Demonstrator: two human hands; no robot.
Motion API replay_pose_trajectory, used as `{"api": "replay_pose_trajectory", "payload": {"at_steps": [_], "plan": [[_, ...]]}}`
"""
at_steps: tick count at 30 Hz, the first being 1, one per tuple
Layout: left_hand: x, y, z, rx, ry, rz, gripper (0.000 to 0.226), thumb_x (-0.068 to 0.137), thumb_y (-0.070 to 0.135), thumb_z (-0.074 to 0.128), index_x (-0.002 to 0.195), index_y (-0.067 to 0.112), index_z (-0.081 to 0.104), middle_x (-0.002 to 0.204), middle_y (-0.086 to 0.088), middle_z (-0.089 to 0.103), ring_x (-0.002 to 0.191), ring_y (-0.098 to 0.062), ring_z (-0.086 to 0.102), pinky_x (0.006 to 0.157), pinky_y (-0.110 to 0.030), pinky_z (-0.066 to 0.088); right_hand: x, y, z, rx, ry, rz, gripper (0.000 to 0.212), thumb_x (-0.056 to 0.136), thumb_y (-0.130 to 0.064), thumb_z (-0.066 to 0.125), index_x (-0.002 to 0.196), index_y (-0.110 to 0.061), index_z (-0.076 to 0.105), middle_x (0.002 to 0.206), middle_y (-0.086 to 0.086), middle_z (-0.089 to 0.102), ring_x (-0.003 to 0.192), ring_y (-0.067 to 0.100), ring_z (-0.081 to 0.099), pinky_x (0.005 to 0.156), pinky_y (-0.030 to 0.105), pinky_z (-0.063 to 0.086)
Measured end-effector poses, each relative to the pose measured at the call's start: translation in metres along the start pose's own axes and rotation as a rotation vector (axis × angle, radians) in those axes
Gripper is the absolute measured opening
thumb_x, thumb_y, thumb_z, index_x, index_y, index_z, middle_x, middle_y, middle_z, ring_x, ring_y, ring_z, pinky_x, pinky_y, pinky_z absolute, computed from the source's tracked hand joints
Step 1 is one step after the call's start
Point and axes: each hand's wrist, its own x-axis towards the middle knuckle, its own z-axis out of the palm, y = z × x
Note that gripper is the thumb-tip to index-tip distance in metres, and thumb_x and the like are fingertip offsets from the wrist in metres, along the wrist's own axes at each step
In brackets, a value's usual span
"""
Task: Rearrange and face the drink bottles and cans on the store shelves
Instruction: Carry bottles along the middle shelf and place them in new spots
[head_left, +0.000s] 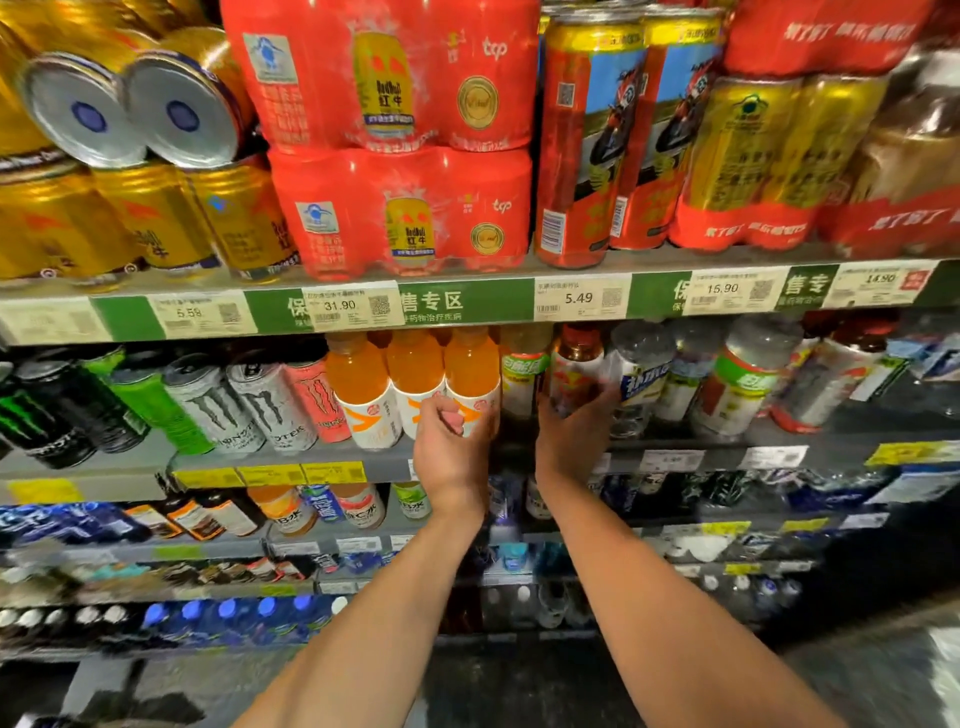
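Note:
On the second shelf stand three orange drink bottles (415, 374) with white labels. My left hand (451, 448) is in front of the rightmost orange bottle (471, 371), fingers curled into a loose fist against its label, with nothing visibly held. To the right stands a brown bottle with a red label (575, 364). My right hand (571, 434) reaches up from below and its blurred fingers wrap around this bottle's lower part. A yellow-green labelled bottle (523, 369) stands between the two hands.
Monster cans (260, 405) lie tilted at the left of this shelf, and clear bottles (644, 374) lean at the right. Above, the top shelf edge (467, 304) carries price tags under red can multipacks (400, 208) and gold cans (156, 218). Lower shelves hold more bottles.

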Motion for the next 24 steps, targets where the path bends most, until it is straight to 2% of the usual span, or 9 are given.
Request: {"api": "replay_pose_trajectory", "payload": {"at_steps": [2, 4, 7, 11, 14, 16, 19, 21, 24], "plan": [[0.002, -0.003, -0.003, -0.025, -0.004, 0.059, 0.035, 0.078, 0.036, 0.084, 0.086, 0.028, 0.051, 0.077, 0.008, 0.058, 0.07, -0.013, 0.054, 0.069, -0.036, 0.046, -0.001, 0.004, -0.001, -0.018, -0.015, -0.033, 0.081, 0.079, -0.025, 0.08, 0.145, -0.005, 0.038, 0.138, 0.019, 0.055, 0.125, 0.035, 0.055, 0.104, 0.048, 0.047], [0.002, -0.006, -0.006, -0.014, 0.013, 0.134, 0.035, 0.078, 0.033, 0.085, 0.094, 0.03, 0.054, 0.09, 0.008, 0.063, 0.08, -0.015, 0.061, 0.072, -0.036, 0.05, -0.001, 0.008, -0.004, -0.054, -0.033, -0.06, 0.08, 0.077, -0.029, 0.08, 0.143, -0.008, 0.04, 0.138, 0.017, 0.055, 0.125, 0.034, 0.055, 0.101, 0.049, 0.049], [-0.003, -0.009, -0.006, -0.03, 0.05, 0.212, 0.036, 0.077, 0.025, 0.086, 0.101, 0.022, 0.06, 0.097, 0.008, 0.061, 0.089, -0.021, 0.064, 0.076, -0.04, 0.053, -0.006, 0.009, -0.014, -0.016, -0.076, -0.089, 0.086, 0.077, -0.03, 0.08, 0.149, -0.015, 0.036, 0.146, 0.009, 0.051, 0.13, 0.025, 0.053, 0.103, 0.036, 0.047], [-0.014, -0.006, 0.0, -0.122, 0.071, 0.243, 0.036, 0.074, 0.012, 0.086, 0.102, 0.015, 0.063, 0.1, 0.0, 0.06, 0.09, -0.022, 0.063, 0.077, -0.041, 0.054, -0.01, 0.009, -0.03, 0.069, -0.084, -0.076, 0.069, 0.076, -0.028, 0.083, 0.135, -0.015, 0.049, 0.127, 0.007, 0.064, 0.116, 0.025, 0.061, 0.095, 0.037, 0.05], [-0.027, 0.006, 0.008, -0.113, -0.02, 0.148, 0.035, 0.078, 0.025, 0.083, 0.103, 0.023, 0.059, 0.105, 0.001, 0.058, 0.091, -0.019, 0.063, 0.077, -0.043, 0.055, -0.008, 0.008, -0.047, 0.157, -0.098, -0.054, 0.058, 0.076, -0.03, 0.084, 0.125, -0.022, 0.053, 0.114, -0.001, 0.067, 0.104, 0.015, 0.065, 0.085, 0.034, 0.054], [-0.039, 0.011, 0.016, -0.068, -0.065, 0.154, 0.039, 0.079, 0.031, 0.082, 0.108, 0.02, 0.058, 0.109, 0.001, 0.057, 0.097, -0.025, 0.063, 0.08, -0.043, 0.054, -0.004, 0.01, -0.06, 0.192, -0.097, -0.054, 0.056, 0.074, -0.031, 0.085, 0.121, -0.027, 0.055, 0.11, -0.005, 0.069, 0.101, 0.011, 0.066, 0.083, 0.035, 0.056], [-0.056, 0.017, 0.034, -0.036, -0.122, 0.188, 0.045, 0.08, 0.038, 0.079, 0.115, 0.017, 0.06, 0.118, -0.005, 0.063, 0.109, -0.031, 0.062, 0.088, -0.045, 0.053, 0.003, 0.015, -0.083, 0.211, -0.075, -0.018, 0.057, 0.073, -0.028, 0.087, 0.119, -0.031, 0.055, 0.108, -0.012, 0.069, 0.098, 0.0, 0.066, 0.082, 0.025, 0.055], [-0.069, 0.025, 0.047, -0.071, -0.154, 0.191, 0.037, 0.08, 0.034, 0.079, 0.107, 0.019, 0.061, 0.112, -0.005, 0.065, 0.106, -0.028, 0.062, 0.087, -0.044, 0.052, 0.009, 0.022, -0.098, 0.224, -0.053, 0.026, 0.061, 0.071, -0.028, 0.088, 0.122, -0.028, 0.054, 0.109, -0.008, 0.07, 0.097, 0.006, 0.067, 0.085, 0.031, 0.056], [-0.092, 0.035, 0.07, -0.123, -0.233, 0.208, 0.029, 0.079, 0.026, 0.081, 0.094, 0.033, 0.057, 0.095, 0.002, 0.065, 0.085, -0.019, 0.063, 0.077, -0.043, 0.054, 0.021, 0.032, -0.121, 0.21, -0.011, 0.016, 0.058, 0.07, -0.026, 0.09, 0.116, -0.031, 0.055, 0.107, -0.002, 0.07, 0.097, 0.013, 0.068, 0.088, 0.038, 0.056]]}}
